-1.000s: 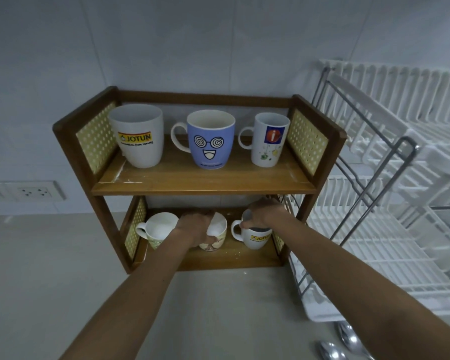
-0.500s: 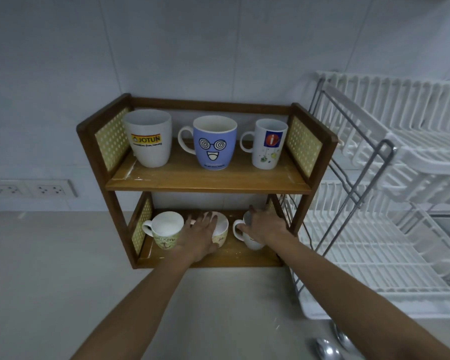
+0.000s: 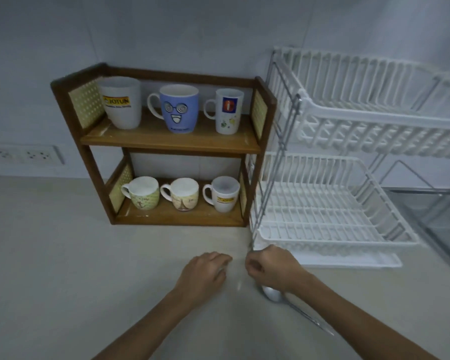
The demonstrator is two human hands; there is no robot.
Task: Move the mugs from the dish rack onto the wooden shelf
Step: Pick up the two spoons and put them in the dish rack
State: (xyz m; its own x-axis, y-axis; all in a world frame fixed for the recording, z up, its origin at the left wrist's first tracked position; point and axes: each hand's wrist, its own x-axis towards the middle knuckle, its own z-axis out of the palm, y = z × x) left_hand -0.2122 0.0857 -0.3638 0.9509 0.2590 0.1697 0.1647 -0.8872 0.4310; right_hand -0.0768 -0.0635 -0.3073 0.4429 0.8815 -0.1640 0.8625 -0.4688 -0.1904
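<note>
The wooden shelf (image 3: 166, 144) stands on the counter against the wall. Its top board carries a large white Jotun mug (image 3: 121, 102), a blue face mug (image 3: 178, 108) and a white mug with a red-and-blue badge (image 3: 229, 111). On the bottom board stand a green patterned mug (image 3: 143, 194), a cream mug (image 3: 183, 194) and a small white Jotun mug (image 3: 225, 195). The white two-tier dish rack (image 3: 348, 120) to the right shows no mugs. My left hand (image 3: 203, 274) rests palm down on the counter, holding nothing. My right hand (image 3: 270, 268) is a loose, empty fist beside the rack's corner.
A metal spoon (image 3: 272, 294) lies on the counter under my right wrist, its handle running to the lower right. Wall sockets (image 3: 24, 155) sit left of the shelf. A steel sink (image 3: 439, 216) lies behind the rack at the right edge.
Both hands have let go of the bottom-board mugs and drawn back to the counter in front. The view has pulled back and tilted down.
</note>
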